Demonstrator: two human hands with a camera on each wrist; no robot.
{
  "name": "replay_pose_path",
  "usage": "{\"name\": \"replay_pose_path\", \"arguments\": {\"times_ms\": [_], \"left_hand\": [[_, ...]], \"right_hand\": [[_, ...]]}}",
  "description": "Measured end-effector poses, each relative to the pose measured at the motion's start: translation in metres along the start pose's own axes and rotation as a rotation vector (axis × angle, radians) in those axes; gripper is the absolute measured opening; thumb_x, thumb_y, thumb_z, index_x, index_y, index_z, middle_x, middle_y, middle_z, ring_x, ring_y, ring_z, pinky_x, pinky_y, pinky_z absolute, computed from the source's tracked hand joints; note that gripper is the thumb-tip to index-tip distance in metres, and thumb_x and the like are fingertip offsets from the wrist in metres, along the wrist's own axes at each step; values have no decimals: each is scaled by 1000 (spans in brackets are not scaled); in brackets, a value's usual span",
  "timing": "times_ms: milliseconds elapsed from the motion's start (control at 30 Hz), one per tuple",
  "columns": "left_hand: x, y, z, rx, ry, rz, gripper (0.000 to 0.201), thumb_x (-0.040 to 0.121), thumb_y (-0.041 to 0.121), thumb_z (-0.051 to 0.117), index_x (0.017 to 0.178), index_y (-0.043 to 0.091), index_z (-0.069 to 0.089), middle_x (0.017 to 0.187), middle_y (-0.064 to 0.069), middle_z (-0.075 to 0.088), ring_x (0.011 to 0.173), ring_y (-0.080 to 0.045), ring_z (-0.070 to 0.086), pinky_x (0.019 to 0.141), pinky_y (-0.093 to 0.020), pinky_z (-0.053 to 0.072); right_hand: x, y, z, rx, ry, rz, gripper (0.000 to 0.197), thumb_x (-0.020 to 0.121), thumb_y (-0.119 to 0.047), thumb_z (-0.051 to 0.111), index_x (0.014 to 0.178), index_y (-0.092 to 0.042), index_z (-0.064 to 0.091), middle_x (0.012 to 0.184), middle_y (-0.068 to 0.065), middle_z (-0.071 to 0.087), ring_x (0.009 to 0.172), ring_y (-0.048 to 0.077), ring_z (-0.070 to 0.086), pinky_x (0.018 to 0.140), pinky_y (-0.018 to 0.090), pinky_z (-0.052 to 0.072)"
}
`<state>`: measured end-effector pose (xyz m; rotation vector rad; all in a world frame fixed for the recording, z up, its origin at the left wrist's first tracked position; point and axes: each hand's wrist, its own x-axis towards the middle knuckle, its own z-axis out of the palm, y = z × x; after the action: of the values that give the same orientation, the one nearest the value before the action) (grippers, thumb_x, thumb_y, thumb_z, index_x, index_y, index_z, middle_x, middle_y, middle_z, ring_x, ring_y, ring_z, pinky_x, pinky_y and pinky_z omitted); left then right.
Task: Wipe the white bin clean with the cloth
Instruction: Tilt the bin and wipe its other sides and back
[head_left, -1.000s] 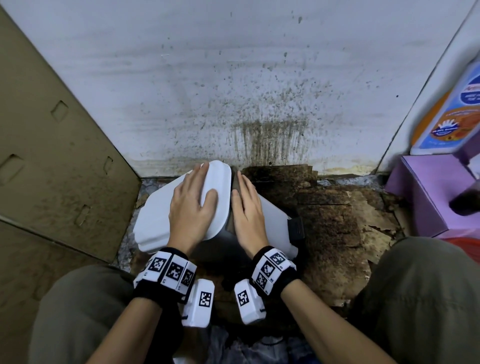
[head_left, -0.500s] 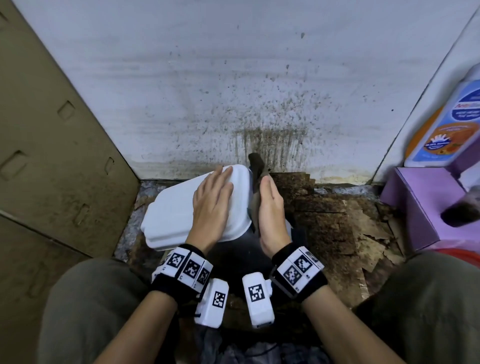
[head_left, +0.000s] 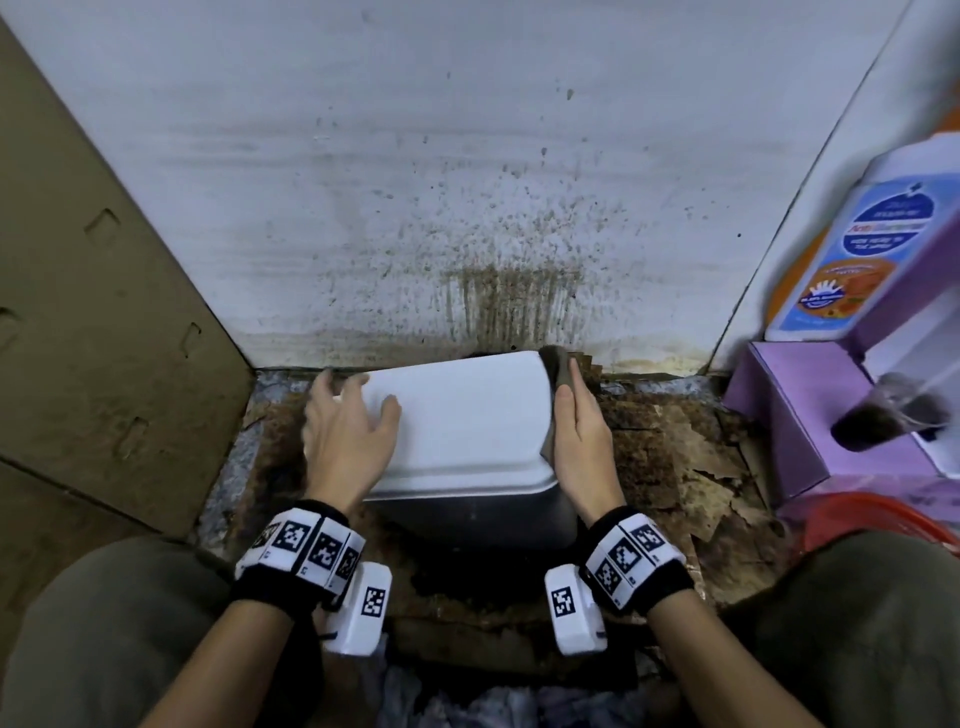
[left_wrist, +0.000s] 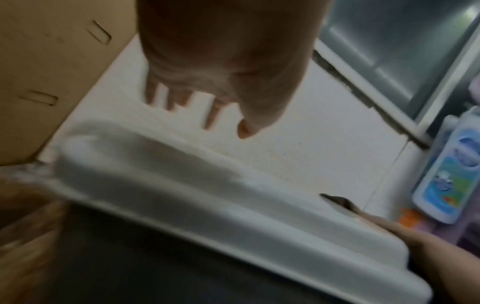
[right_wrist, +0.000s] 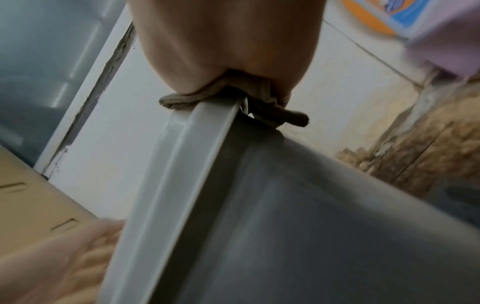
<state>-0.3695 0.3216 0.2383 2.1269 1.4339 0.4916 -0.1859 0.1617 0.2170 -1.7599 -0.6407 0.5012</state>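
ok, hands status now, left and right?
Left hand: open, fingers spread on the white bin lid's left edge.
Right hand: open, flat, pressing the brown cloth against the bin's right side.

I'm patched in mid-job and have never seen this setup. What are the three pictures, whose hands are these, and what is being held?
No machine here: a person's bare hands, with tagged bands and small cameras on the wrists. The wide picture comes from a head camera looking down; the other two look along each hand. The white bin stands on a stained floor against a spattered wall. The left hand rests spread on the bin's lid. The right hand presses a brownish cloth flat against the lid's right edge. A purple box sits to the right.
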Motion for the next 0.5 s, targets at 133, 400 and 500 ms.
{"name": "replay_pose_path", "arguments": {"times_ms": [133, 400, 500], "left_hand": [[-7, -14, 4, -113, -147, -442, 100, 86, 75, 54, 145, 0, 25, 154, -27, 20, 142, -44, 25, 114, -53, 31], [-11, -30, 34, -430, -310, -454, 117, 56, 89, 70, 133, 16, 19, 131, -2, 39, 120, -24, 51, 87, -35, 52], [-14, -23, 41, -452, -293, -396, 105, 61, 80, 75, 125, 19, 19, 127, -1, 40, 122, -25, 52, 105, -44, 48]], "right_hand": [[-3, 11, -22, -154, 39, 37, 51, 109, -41, 25, 159, -31, 22, 156, -2, 39, 146, 16, 29, 114, 27, 22], [3, 27, -44, -250, 51, 206, 55, 108, -43, 21, 161, -27, 13, 160, 4, 31, 150, 25, 19, 119, 38, 15], [6, 36, -50, -240, 63, 249, 57, 107, -45, 22, 160, -27, 16, 162, 7, 29, 151, 29, 19, 123, 45, 15]]}}
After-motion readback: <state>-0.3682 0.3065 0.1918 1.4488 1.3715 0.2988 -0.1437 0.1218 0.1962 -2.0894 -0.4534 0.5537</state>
